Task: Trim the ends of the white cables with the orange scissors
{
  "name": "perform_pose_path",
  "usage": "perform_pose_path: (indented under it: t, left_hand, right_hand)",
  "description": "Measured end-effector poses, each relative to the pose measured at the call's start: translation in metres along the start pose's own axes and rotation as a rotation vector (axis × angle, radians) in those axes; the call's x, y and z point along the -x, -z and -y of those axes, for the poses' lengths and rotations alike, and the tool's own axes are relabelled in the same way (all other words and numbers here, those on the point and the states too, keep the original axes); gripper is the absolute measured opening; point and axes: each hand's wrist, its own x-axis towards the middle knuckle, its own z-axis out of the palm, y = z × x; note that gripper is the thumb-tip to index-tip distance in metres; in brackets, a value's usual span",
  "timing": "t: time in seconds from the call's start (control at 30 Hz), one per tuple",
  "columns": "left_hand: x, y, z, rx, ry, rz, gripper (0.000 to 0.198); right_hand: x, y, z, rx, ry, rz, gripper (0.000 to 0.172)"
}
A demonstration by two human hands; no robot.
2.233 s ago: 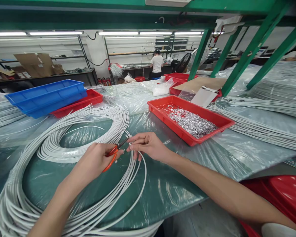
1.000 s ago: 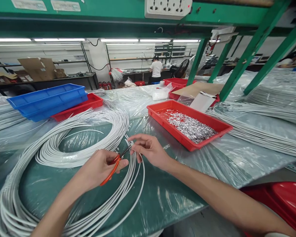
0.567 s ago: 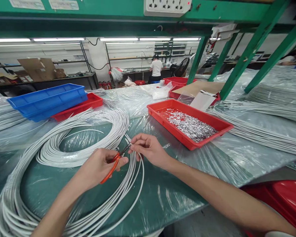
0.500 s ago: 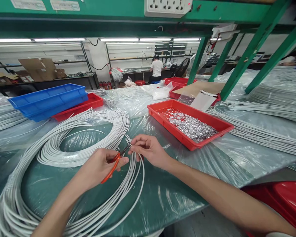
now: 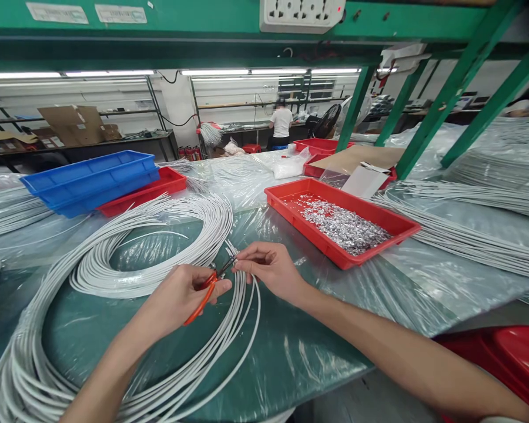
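Note:
My left hand (image 5: 184, 294) is closed round the orange handles of a pair of pliers (image 5: 201, 304). Their dark jaws point right and meet the fingertips of my right hand (image 5: 271, 267). Pinched in that right hand is the end of a white cable (image 5: 257, 305), which curves down toward the table's front edge. What sits between the jaws is too small to make out. Under both hands runs a loose bundle of white cables (image 5: 223, 346), its cut ends just beyond the pliers. A coil of white cables (image 5: 147, 282) lies behind my left hand.
A red tray (image 5: 291, 218) of small shiny metal pieces (image 5: 348, 228) stands beyond my right hand. Blue trays (image 5: 88, 185) rest on a red tray (image 5: 171, 183) at the back left. More cables (image 5: 462, 249) lie at right. Green posts (image 5: 449, 88) rise there. A person (image 5: 281, 122) is far behind.
The whole view has shifted slightly. Both hands keep the same hold on the pliers and the cable, with their positions relative to each other nearly the same.

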Motion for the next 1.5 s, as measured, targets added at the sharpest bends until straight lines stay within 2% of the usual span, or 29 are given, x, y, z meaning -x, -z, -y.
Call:
perform_pose_path:
  t: [0.27, 0.4, 0.6, 0.87, 1.17, 1.5]
  left_hand:
    - [-0.002, -0.002, 0.005, -0.092, -0.006, -0.050, 0.036]
    - [-0.002, -0.004, 0.003, -0.125, -0.018, -0.059, 0.037]
    - [-0.003, -0.008, 0.003, -0.101, -0.027, -0.086, 0.040]
    - [-0.001, -0.008, 0.002, -0.155, -0.011, -0.152, 0.042]
    - [0.000, -0.011, 0.000, -0.199, 0.006, -0.127, 0.041]
    - [0.001, -0.017, -0.007, -0.332, 0.014, -0.302, 0.037]
  right_hand:
    - [0.004, -0.002, -0.001, 0.062, 0.041, -0.057, 0.024]
    - [0.007, -0.004, -0.001, 0.162, 0.104, -0.105, 0.020]
    - [0.011, -0.007, -0.004, 0.291, 0.155, -0.103, 0.015]
    - [0.010, -0.009, 0.000, 0.135, 0.122, -0.195, 0.017]
    - [0.014, -0.010, -0.002, 0.186, 0.143, -0.154, 0.015]
    - [0.011, -0.012, 0.006, 0.058, 0.108, -0.184, 0.019]
